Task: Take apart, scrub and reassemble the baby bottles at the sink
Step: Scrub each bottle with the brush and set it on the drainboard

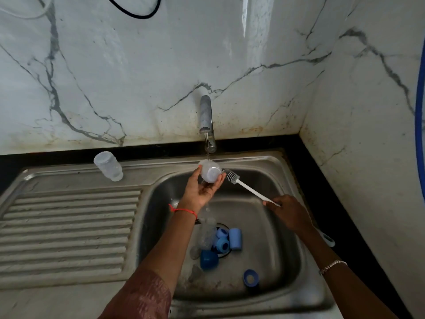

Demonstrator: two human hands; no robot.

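Note:
My left hand (201,192) grips a clear bottle body (211,172) under the running tap (206,116), with water falling on it. My right hand (289,211) holds the white handle of a bottle brush (241,184); its bristle head lies just right of the bottle, outside it. A second clear bottle (108,166) stands upside down on the sink's back ledge at the left. Down in the basin by the drain lie another clear bottle (207,234), several blue caps and rings (224,244), a blue cap (208,260) and a blue ring (251,277).
The steel sink basin (271,249) has a ribbed draining board (69,231) on its left. A black counter strip (326,203) runs behind and to the right, against marble walls. Another light blue handle (327,240) lies on the sink's right rim.

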